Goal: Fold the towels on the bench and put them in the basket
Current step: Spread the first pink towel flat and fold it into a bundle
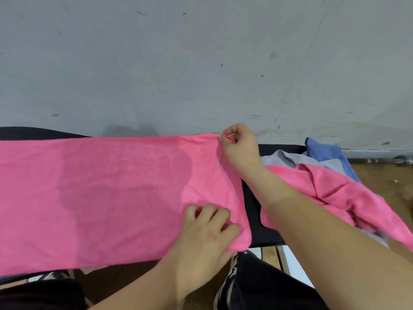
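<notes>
A large pink towel [107,193] lies spread flat over the black bench [257,211], running off the left edge of the view. My right hand [241,146] pinches the towel's far right corner against the wall side. My left hand [210,229] grips the near right corner at the bench's front edge. To the right sits a heap of unfolded towels: a crumpled pink one [339,195], a grey one [288,159] and a blue one [324,151]. No basket is in view.
A scuffed grey wall [201,63] rises directly behind the bench. Below the bench is a brown wooden floor [384,180], my black trousers and sneakers [232,276], and a white object [297,265] near my right foot.
</notes>
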